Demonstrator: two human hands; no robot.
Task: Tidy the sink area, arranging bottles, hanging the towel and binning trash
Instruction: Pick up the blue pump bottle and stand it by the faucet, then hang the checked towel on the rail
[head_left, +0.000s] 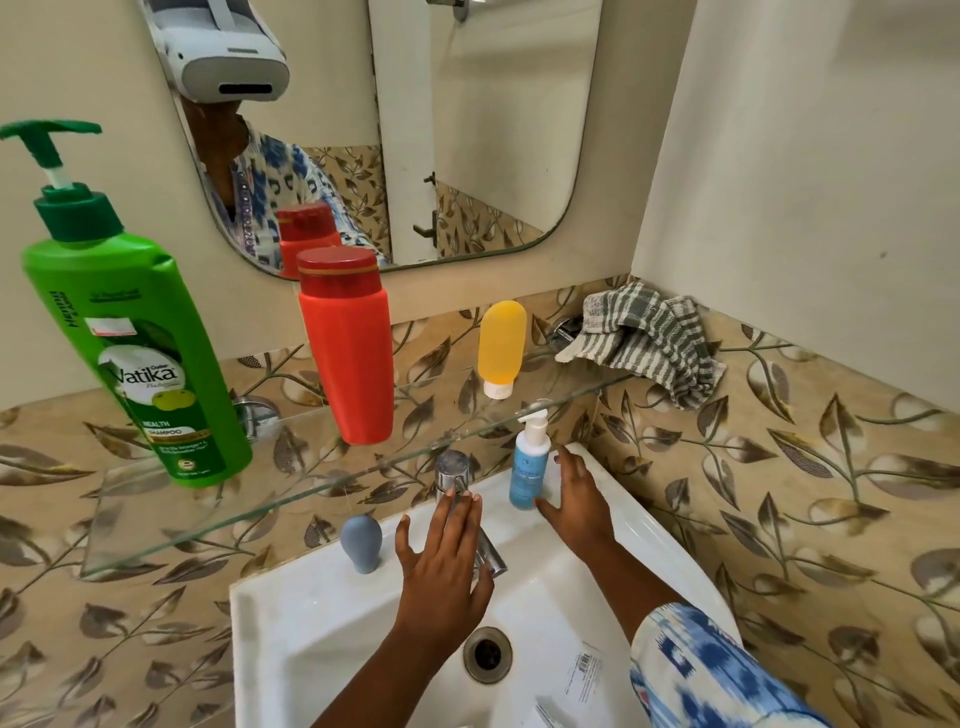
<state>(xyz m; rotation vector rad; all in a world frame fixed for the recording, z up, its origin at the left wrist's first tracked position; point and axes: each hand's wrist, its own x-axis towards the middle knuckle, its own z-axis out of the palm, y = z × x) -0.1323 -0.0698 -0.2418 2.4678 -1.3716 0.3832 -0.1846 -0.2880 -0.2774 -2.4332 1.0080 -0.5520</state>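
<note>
On the glass shelf (156, 540) stand a green pump shampoo bottle (140, 358), a red bottle (353, 353) and a yellow tube (501, 345) on its white cap. A striped grey-and-white towel (649, 338) lies bunched at the shelf's right end. A small blue pump bottle (530, 467) stands on the white sink's (291, 623) back rim. My right hand (576, 499) is spread open just right of it, thumb close to its base. My left hand (447, 561) is open, fingers spread over the chrome tap (457, 473). White paper scraps (582, 675) lie in the basin.
A grey bulb-shaped item (361, 540) stands on the sink rim left of the tap. The drain (487, 653) sits mid-basin. A mirror (415, 130) hangs above the shelf. Leaf-patterned tile walls close in on both sides.
</note>
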